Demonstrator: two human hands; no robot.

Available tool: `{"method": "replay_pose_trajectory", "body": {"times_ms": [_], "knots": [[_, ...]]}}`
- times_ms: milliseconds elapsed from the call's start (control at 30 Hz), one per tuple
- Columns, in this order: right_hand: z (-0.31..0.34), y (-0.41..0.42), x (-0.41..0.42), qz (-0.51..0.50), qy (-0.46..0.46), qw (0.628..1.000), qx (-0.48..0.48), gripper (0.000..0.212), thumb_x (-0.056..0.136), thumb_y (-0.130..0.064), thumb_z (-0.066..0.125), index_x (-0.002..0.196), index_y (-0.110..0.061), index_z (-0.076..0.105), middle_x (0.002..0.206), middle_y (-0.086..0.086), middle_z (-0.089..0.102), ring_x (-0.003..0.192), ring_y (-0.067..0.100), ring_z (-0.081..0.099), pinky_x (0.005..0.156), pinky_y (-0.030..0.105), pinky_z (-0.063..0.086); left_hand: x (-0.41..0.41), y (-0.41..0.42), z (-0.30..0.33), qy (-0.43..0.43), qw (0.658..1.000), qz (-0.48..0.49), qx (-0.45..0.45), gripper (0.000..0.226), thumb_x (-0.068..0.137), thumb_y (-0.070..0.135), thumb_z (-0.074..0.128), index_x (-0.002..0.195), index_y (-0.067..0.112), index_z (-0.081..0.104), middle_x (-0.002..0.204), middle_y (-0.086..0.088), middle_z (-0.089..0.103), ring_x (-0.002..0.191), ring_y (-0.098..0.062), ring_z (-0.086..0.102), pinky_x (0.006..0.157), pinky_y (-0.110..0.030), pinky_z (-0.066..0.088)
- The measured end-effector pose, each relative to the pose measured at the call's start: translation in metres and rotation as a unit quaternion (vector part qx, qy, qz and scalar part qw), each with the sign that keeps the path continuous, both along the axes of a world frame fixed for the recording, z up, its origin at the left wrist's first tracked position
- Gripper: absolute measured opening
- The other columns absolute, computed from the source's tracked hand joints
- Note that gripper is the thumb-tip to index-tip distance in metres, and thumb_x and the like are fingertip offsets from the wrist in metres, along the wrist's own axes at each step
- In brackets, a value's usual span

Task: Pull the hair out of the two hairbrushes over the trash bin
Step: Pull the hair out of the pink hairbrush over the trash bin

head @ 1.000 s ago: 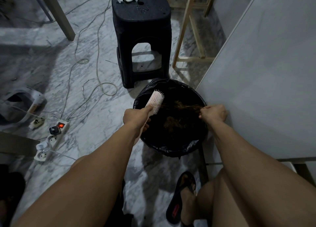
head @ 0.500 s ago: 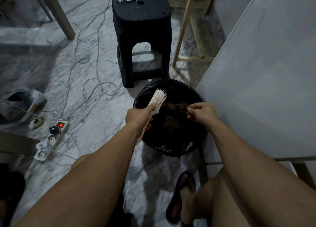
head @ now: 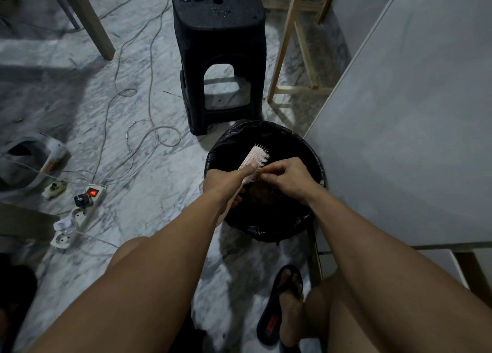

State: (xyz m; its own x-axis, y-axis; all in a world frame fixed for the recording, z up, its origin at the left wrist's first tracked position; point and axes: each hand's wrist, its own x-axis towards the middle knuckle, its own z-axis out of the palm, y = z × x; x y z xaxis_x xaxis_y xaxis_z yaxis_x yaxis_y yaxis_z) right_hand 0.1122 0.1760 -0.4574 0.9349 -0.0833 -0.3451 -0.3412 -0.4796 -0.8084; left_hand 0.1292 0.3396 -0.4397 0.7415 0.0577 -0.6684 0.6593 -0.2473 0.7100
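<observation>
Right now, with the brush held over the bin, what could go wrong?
1. The right hand picks at the bristles of the pale pink plastic hairbrush near the black-lined round trash bin's left rim; loose hair might fall onto the marble floor.
2. The left hand grips only the handle; a hard tug could twist the brush.
</observation>
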Motion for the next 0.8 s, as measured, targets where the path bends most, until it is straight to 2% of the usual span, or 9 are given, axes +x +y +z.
{"method": "replay_pose_trajectory", "body": {"times_ms": [67, 200, 300, 433, 600, 733, 800], "knots": [[0.000, 0.002, 0.000, -0.026, 0.007, 0.999, 0.038, 0.018, 0.084, -0.008, 0.072, 0.102, -0.008, 0.076, 0.087, 0.002, 0.075, 0.073, 0.002, 0.068, 0.068, 0.011, 0.051, 0.000, 0.000, -0.001, 0.000, 1.000, -0.010, -0.005, 0.055, 0.065, 0.052, 0.083, 0.087, 0.003, 0.072, 0.070, -0.012, 0.069, 0.054, -0.021, 0.059, 0.053, -0.028, 0.049], [0.002, 0.004, -0.001, -0.080, 0.034, 0.992, 0.094, 0.013, 0.086, -0.007, 0.070, 0.098, -0.004, 0.074, 0.076, 0.004, 0.071, 0.059, 0.001, 0.067, 0.053, 0.010, 0.048, -0.001, 0.001, -0.005, -0.008, 0.999, -0.038, 0.003, 0.048, 0.061, 0.044, 0.088, 0.075, 0.002, 0.070, 0.064, -0.008, 0.066, 0.049, -0.017, 0.056, 0.045, -0.022, 0.043], [0.006, 0.004, -0.002, -0.100, 0.060, 0.981, 0.153, 0.011, 0.088, -0.002, 0.065, 0.097, 0.000, 0.072, 0.077, 0.009, 0.070, 0.061, 0.010, 0.067, 0.053, 0.014, 0.052, 0.000, 0.001, -0.010, -0.027, 0.998, -0.052, 0.019, 0.041, 0.063, 0.038, 0.089, 0.069, 0.001, 0.071, 0.059, -0.006, 0.064, 0.043, -0.015, 0.051, 0.039, -0.019, 0.038], [0.009, 0.000, -0.003, -0.108, 0.080, 0.972, 0.195, 0.011, 0.089, 0.002, 0.062, 0.087, -0.006, 0.071, 0.072, 0.006, 0.072, 0.056, 0.008, 0.069, 0.054, 0.018, 0.056, 0.002, 0.002, -0.015, -0.038, 0.998, -0.038, 0.036, 0.044, 0.064, 0.042, 0.087, 0.067, 0.001, 0.073, 0.055, -0.006, 0.065, 0.040, -0.017, 0.050, 0.040, -0.021, 0.039], [0.006, -0.017, -0.002, -0.164, 0.106, 0.971, 0.136, 0.015, 0.090, -0.002, 0.063, 0.081, -0.012, 0.069, 0.069, 0.002, 0.072, 0.053, 0.007, 0.066, 0.057, 0.022, 0.054, 0.005, 0.003, -0.018, -0.051, 0.996, -0.008, 0.068, 0.047, 0.065, 0.048, 0.083, 0.059, 0.003, 0.070, 0.053, -0.008, 0.066, 0.037, -0.019, 0.051, 0.046, -0.025, 0.042], [-0.008, -0.040, -0.002, -0.267, 0.138, 0.954, 0.007, 0.021, 0.085, -0.008, 0.065, 0.065, -0.015, 0.069, 0.066, 0.005, 0.071, 0.056, 0.015, 0.066, 0.057, 0.029, 0.057, 0.008, 0.007, -0.018, -0.051, 0.997, 0.019, 0.062, 0.045, 0.063, 0.046, 0.084, 0.061, 0.002, 0.071, 0.054, -0.009, 0.067, 0.039, -0.021, 0.052, 0.049, -0.028, 0.046], [-0.022, -0.055, 0.000, -0.304, 0.155, 0.936, -0.087, 0.012, 0.071, -0.018, 0.066, 0.066, -0.009, 0.074, 0.067, 0.008, 0.074, 0.065, 0.024, 0.073, 0.066, 0.040, 0.062, 0.009, 0.009, -0.017, -0.051, 0.997, 0.033, 0.057, 0.047, 0.061, 0.048, 0.083, 0.062, 0.003, 0.073, 0.054, -0.009, 0.067, 0.040, -0.022, 0.053, 0.050, -0.029, 0.046]]}}
